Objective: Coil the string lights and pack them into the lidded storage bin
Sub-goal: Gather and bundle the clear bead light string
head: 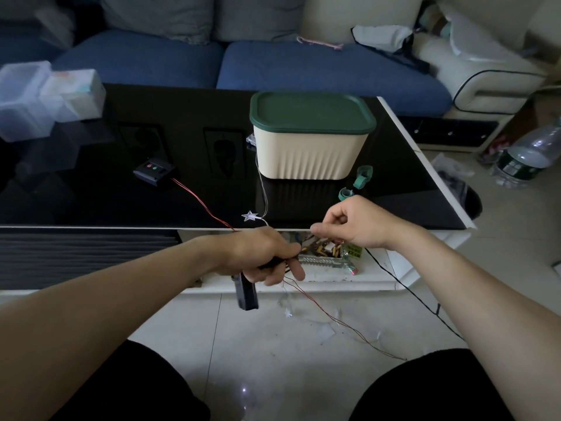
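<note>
While each hand point(267, 256) point(352, 223) pinches string lights point(318, 311), the lidded bin point(309, 138) stands behind a black controller point(153, 171).

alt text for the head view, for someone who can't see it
A person's left hand grips a black battery box and thin wires while the right hand pinches near them. On the black table stands a cream storage bin, green lid on.

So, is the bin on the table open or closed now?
Closed. The green lid sits flat on the cream bin, covering its whole top; no gap shows.
</note>
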`<state>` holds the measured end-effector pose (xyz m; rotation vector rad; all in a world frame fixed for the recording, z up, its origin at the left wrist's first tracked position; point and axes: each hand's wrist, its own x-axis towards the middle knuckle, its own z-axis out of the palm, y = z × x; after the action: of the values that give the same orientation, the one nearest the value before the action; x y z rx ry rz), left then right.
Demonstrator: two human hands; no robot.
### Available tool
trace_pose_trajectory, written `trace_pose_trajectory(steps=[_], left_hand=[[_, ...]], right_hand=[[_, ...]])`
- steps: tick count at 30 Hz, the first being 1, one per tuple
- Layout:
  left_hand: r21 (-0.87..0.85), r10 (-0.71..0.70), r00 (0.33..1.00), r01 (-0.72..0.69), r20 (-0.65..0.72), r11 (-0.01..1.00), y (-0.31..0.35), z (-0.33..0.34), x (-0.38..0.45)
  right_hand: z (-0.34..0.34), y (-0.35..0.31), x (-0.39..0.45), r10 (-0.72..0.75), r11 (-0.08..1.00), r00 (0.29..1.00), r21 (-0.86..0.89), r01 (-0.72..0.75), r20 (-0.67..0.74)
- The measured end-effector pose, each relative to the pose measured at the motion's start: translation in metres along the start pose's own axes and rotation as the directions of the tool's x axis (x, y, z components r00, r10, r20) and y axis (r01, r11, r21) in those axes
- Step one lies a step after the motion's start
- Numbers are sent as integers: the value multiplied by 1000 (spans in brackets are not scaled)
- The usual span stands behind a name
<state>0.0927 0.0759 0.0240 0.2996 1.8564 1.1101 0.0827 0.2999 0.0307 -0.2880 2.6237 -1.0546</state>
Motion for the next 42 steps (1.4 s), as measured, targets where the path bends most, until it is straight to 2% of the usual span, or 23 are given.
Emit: trace_pose_trajectory(steps=[3,6,8,11,16,20,24,29,33,37,39,42], left_hand=[[-214,60,994,-79,-93,974,3,-2,-1],[-498,62,987,-129,-148,857,3,-8,-3],[-618,55,979,-166,-195,768,2,-11,-4],[-705,42,960,-232,-277,670,3,-17,-5],[-748,-3,896,-368,-444,552,4,-28,-7],[-790,-3,891,-401,-455,463,7,-30,-8],[-782,48,906,-388,-420,487,9,-23,-5],[-828,96,970,-239,-222,508,7,-22,-7],[-741,88,995,-101,-57,664,2,-7,-9],[-652,55,995,11,81,758,-6,1,0],[-546,74,986,19,147,837,-7,2,1],[-439,93,985,-20,144,898,-8,4,5]], right_hand=[[1,0,0,32,999,999,33,-34,43],[4,0,-2,87,986,986,128,-106,141],[6,2,-2,118,977,976,155,-147,183],[5,5,-3,162,966,967,170,-196,197],[6,8,-5,222,947,949,181,-264,224],[13,3,-5,256,951,933,106,-290,254],[26,-14,-6,242,970,925,-70,-232,294],[39,-38,-10,153,981,918,-166,-98,365],[46,-43,-9,50,999,936,-29,-43,348],[42,-41,-7,-23,995,936,95,-11,350],[40,-37,-6,-36,992,944,124,-5,327],[37,-33,-5,-77,985,960,167,32,271]])
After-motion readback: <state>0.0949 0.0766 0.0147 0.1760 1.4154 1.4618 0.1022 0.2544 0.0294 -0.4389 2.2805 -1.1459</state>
